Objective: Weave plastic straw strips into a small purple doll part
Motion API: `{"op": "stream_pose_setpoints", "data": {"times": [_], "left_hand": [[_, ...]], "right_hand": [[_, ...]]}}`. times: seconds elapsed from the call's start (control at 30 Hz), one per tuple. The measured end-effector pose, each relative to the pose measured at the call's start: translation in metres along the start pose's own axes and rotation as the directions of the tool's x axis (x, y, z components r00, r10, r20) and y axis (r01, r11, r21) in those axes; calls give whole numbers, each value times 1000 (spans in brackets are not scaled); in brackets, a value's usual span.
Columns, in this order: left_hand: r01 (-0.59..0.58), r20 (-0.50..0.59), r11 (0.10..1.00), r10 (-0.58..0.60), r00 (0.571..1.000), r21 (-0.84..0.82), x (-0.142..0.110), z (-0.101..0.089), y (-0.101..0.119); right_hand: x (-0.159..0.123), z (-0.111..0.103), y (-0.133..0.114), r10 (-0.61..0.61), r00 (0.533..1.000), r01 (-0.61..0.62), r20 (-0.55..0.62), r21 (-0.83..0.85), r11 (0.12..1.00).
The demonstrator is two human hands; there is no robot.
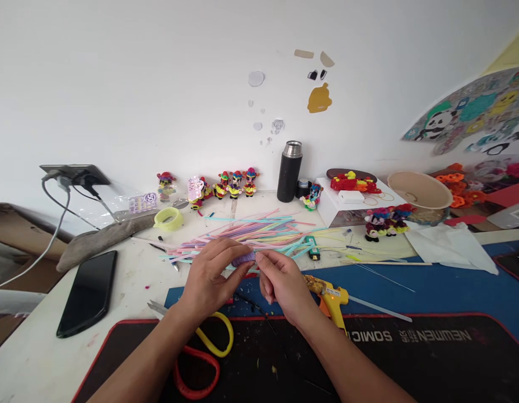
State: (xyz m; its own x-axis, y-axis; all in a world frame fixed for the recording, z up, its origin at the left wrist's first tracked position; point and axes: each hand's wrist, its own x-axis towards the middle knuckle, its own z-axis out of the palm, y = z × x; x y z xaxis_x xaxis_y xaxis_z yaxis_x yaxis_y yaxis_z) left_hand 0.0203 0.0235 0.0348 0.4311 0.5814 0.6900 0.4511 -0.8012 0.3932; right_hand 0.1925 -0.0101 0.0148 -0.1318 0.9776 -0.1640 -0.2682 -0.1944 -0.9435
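Note:
Both my hands meet over the middle of the table, above a heap of pastel-coloured strips (pixel 251 230). My left hand (pixel 211 277) and my right hand (pixel 282 282) each pinch one small purple piece (pixel 244 258) between fingertips. It looks like a short fuzzy or coiled roll; I cannot make out more. Under my left wrist lie scissors (pixel 209 341) with one yellow and one red handle loop. A yellow and orange glue gun (pixel 330 299) rests just right of my right hand.
A black phone (pixel 89 294) lies at the left. Along the wall stand small colourful figures (pixel 234 183), a black flask (pixel 289 170), a white box (pixel 347 204) and a beige bowl (pixel 419 190). A black desk mat (pixel 431 358) covers the near edge.

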Motion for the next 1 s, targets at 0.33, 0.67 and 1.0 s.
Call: {"op": "stream_pose_setpoints", "data": {"times": [0.33,0.67,1.0], "left_hand": [[-2,10,1000,2,1000,4,-1,-1,0],[3,6,1000,-3,1000,17,-1,0,1],[-7,21,1000,7,1000,13,-1,0,0]], "right_hand": [[0,1,-1,16,1000,-16,3,3,1000],[-1,0,-1,17,1000,-17,-2,8,1000],[0,2,-1,37,999,-36,-4,117,992]]}}
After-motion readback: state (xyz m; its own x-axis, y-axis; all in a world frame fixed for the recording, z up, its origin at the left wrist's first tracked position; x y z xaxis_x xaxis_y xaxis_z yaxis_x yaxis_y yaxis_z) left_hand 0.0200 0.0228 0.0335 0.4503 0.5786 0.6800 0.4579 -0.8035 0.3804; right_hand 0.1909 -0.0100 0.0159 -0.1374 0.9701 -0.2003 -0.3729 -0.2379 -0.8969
